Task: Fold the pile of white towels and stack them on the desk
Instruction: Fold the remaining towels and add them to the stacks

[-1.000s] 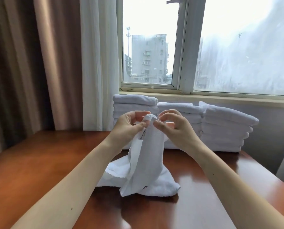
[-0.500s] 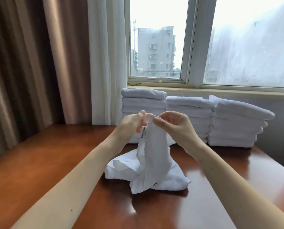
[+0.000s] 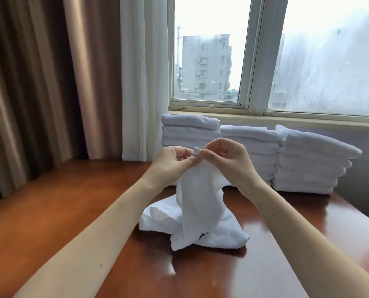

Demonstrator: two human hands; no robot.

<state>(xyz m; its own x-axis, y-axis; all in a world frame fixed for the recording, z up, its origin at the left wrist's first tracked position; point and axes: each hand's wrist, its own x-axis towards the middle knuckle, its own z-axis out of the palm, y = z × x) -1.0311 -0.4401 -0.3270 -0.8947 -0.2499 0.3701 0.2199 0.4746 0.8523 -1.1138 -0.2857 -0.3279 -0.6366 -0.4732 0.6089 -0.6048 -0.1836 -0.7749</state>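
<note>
White terry towel (image 3: 197, 203) hangs straight down from both hands at centre, its lower part heaped on the wooden desk (image 3: 76, 203). Left hand (image 3: 173, 163) and right hand (image 3: 228, 160) meet, each pinching the same top corner. Folded stacks (image 3: 254, 155) sit just behind.

We've got a heavy brown curtain (image 3: 39, 93) filling the left, and a sheer white curtain (image 3: 145, 78) hanging just beside it. Past the window frame (image 3: 258, 54) we see a grey apartment block (image 3: 205, 65) and a thin mast (image 3: 178, 46). The right pane (image 3: 329, 67) looks fogged, perhaps frosted. A pale sill (image 3: 286, 122) runs beneath.
</note>
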